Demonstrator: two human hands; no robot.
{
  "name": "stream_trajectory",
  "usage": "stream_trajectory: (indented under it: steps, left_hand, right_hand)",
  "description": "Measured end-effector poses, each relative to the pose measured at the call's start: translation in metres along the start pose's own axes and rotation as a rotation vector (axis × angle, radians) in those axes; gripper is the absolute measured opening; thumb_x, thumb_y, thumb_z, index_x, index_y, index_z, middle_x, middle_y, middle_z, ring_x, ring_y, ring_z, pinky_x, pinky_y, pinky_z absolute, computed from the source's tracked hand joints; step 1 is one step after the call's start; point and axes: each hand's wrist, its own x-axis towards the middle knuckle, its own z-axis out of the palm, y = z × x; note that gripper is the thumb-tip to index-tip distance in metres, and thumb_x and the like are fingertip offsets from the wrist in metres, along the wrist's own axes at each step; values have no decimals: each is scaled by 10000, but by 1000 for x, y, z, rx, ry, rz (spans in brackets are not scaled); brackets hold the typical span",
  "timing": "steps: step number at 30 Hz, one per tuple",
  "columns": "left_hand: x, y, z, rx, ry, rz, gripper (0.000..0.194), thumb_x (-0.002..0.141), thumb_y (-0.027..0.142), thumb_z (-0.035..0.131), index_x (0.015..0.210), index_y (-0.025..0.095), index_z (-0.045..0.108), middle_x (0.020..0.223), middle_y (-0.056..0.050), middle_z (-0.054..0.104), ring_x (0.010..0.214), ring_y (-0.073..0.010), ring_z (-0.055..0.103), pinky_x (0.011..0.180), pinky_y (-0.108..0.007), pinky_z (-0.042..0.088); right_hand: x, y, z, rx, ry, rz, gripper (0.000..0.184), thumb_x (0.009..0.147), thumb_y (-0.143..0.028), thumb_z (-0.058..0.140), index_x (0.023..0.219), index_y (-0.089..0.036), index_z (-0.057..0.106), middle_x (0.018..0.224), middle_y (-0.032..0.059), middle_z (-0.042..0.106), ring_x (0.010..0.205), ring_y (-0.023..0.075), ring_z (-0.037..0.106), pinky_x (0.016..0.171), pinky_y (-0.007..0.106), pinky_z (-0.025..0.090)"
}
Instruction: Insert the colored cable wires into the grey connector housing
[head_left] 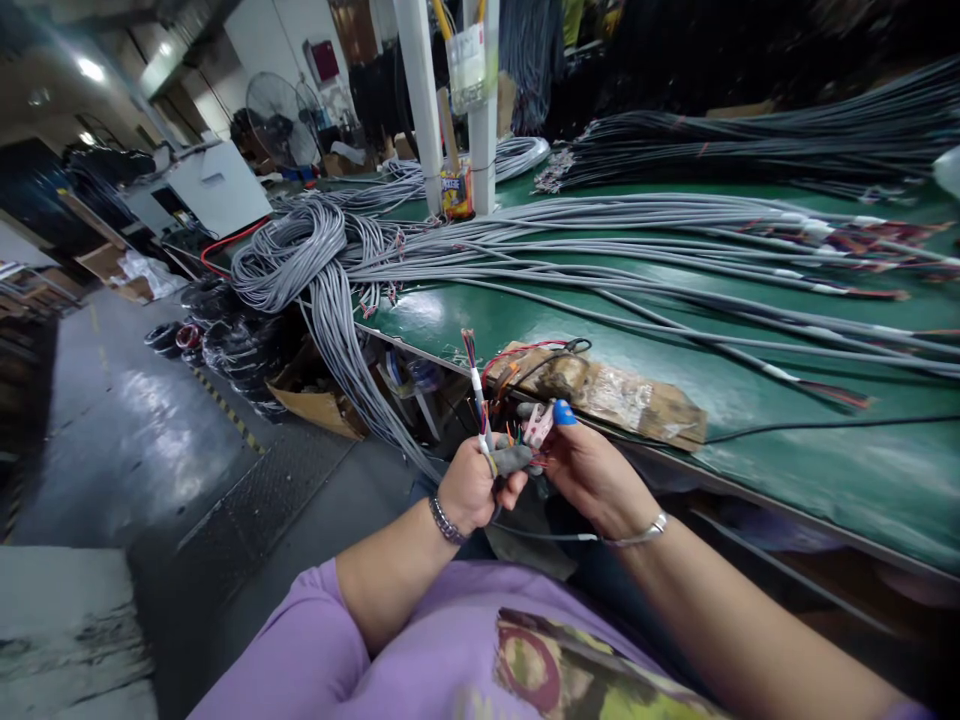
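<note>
My left hand point(480, 480) is closed around grey multi-core cables point(478, 385). Their white-sleeved ends point up, with thin coloured wires point(469, 345) fanning out at the tip. Grey covers are on some of its fingers. My right hand point(592, 475), with blue wrapped round the thumb tip, pinches a small pale pink-and-white piece point(538, 425) whose exact kind I cannot make out. Loose coloured wire ends lie between the two hands, which almost touch. Just beyond them, a worn wooden block point(682, 415) wrapped in clear tape rests at the bench edge.
Long grey cables point(540, 225) stretch across the green bench point(795, 480), with a coiled bundle point(289, 250) hanging over its left end. Black cables point(750, 150) are piled at the back. A white post point(486, 120) rises from the bench. An open cardboard box point(315, 400) stands below.
</note>
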Motion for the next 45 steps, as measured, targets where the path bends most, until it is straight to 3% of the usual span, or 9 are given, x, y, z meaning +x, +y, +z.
stream_trajectory:
  steps: [10, 18, 22, 25, 28, 34, 40, 45]
  left_hand:
    - [-9, -7, -3, 38, 45, 5, 468, 557, 522, 785, 634, 167, 490, 413, 36, 505, 283, -59, 370, 295, -187, 228]
    - [-21, -19, -9, 30, 184, 101, 423, 631, 501, 754, 623, 159, 505, 449, 33, 535, 294, -64, 422, 297, -181, 271]
    - [-20, -25, -10, 88, 226, 149, 410, 692, 493, 709, 599, 160, 489, 460, 27, 536, 310, -68, 453, 310, -182, 251]
    - [-21, -28, -9, 142, 244, 158, 414, 719, 497, 685, 588, 157, 489, 475, 22, 542, 323, -64, 465, 325, -182, 243]
    - [-22, -30, -8, 182, 227, 161, 420, 741, 510, 661, 592, 151, 503, 482, 23, 541, 333, -56, 466, 341, -177, 252]
    - [-25, -31, -9, 220, 218, 128, 440, 703, 558, 677, 637, 158, 507, 504, 27, 551, 347, -59, 478, 354, -172, 265]
    - [-29, -34, -13, 317, 1, 36, 464, 679, 579, 690, 625, 145, 535, 523, -2, 579, 369, -78, 512, 359, -183, 290]
    - [-27, -37, -13, 214, 73, 66, 433, 694, 535, 695, 618, 141, 533, 503, 1, 577, 347, -74, 504, 341, -179, 259]
  right_hand:
    - [-10, 2, -6, -94, -5, 68, 445, 743, -671, 616, 700, -229, 628, 670, 36, 639, 585, 168, 567, 552, 291, 488]
    - [-27, 14, -30, -92, 92, 156, 322, 693, -544, 736, 731, -228, 687, 734, 37, 664, 609, 150, 578, 553, 269, 499]
    - [-43, 18, -28, -235, 27, 89, 281, 610, -379, 833, 797, -209, 710, 785, 19, 658, 641, 125, 549, 591, 249, 473]
    - [-52, 19, -22, -419, -3, -36, 306, 641, -394, 812, 857, -206, 702, 831, 30, 667, 664, 139, 543, 609, 268, 459]
    - [-55, 20, -15, -554, -14, -136, 294, 672, -442, 784, 824, -214, 678, 779, 31, 665, 681, 164, 555, 609, 281, 455]
    - [-54, 21, -11, -616, 16, -185, 270, 700, -473, 743, 736, -225, 642, 683, 17, 634, 636, 169, 536, 590, 293, 448]
    - [-51, 12, -15, -655, -94, -122, 298, 716, -489, 732, 741, -204, 648, 685, 21, 639, 629, 160, 535, 611, 288, 449]
    - [-50, 10, -15, -646, -74, -87, 321, 708, -502, 740, 727, -194, 654, 636, 7, 607, 589, 137, 494, 563, 267, 411]
